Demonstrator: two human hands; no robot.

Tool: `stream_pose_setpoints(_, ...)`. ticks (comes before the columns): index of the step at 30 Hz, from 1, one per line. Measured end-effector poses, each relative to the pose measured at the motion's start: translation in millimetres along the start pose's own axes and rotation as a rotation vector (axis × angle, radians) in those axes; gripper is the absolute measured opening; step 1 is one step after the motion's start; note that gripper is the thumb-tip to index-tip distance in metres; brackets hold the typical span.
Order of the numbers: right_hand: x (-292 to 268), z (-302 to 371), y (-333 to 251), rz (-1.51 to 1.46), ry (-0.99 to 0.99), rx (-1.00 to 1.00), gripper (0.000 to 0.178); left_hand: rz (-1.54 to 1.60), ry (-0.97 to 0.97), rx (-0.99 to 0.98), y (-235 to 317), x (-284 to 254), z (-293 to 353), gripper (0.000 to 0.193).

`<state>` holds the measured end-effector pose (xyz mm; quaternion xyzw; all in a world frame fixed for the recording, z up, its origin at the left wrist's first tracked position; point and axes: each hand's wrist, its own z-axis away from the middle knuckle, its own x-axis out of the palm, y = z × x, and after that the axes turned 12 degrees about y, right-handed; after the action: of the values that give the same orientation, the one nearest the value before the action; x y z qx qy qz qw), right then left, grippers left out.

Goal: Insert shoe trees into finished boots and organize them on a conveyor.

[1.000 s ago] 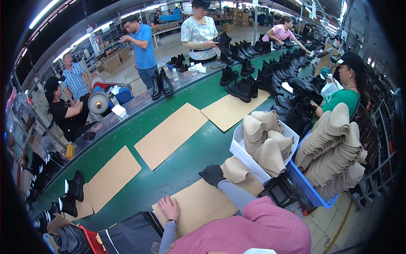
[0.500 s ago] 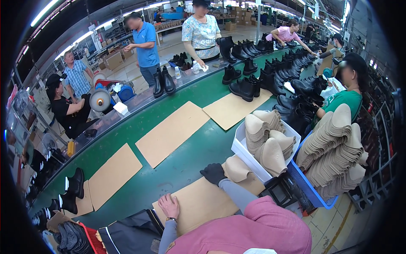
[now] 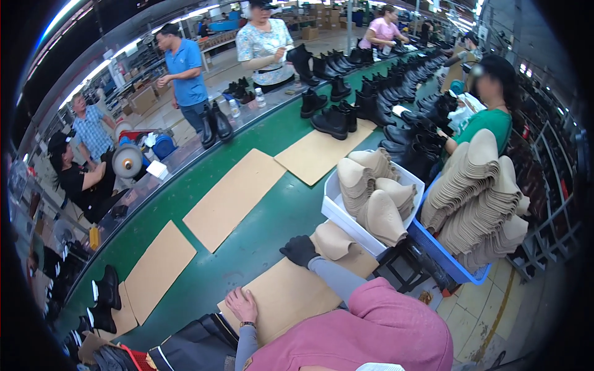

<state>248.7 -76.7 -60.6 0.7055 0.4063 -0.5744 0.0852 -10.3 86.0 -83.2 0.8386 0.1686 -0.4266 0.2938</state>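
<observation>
The black bag [image 3: 192,343] is cut off by the lower picture edge; a forearm hides the surface's [image 3: 272,216] near edge.

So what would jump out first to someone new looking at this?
The long green conveyor belt carrying brown cardboard sheets and black boots farther along. At right, tan moulded pieces stacked beside a white bin. Near the bottom, a gloved hand holds one tan piece.

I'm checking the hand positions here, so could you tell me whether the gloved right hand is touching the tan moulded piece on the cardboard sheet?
Touching. The head view shows the right hand in its dark glove gripping the tan moulded piece at its edge, with no gap between them.
</observation>
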Motion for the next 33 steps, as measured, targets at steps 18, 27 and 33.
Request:
stream_pose_setpoints(18, -1.1, 1.7, 4.2, 0.008, -0.034, -0.020, 0.041, -0.028, 0.039, 0.031, 2.9, 3.7, 2.0, 0.034)
stream_pose_setpoints(27, 25.4, 0.0, 7.2, -0.224, 0.137, -0.056, 0.047, 0.001, 0.001, -0.039, -7.9, 1.1, 0.4, 0.038)
stream_pose_setpoints(33, 16.3, 1.3, -0.6, 0.040, 0.070, -0.120, 0.045, -0.046, 0.074, -0.046, -2.2, -12.0, 0.7, 0.038)
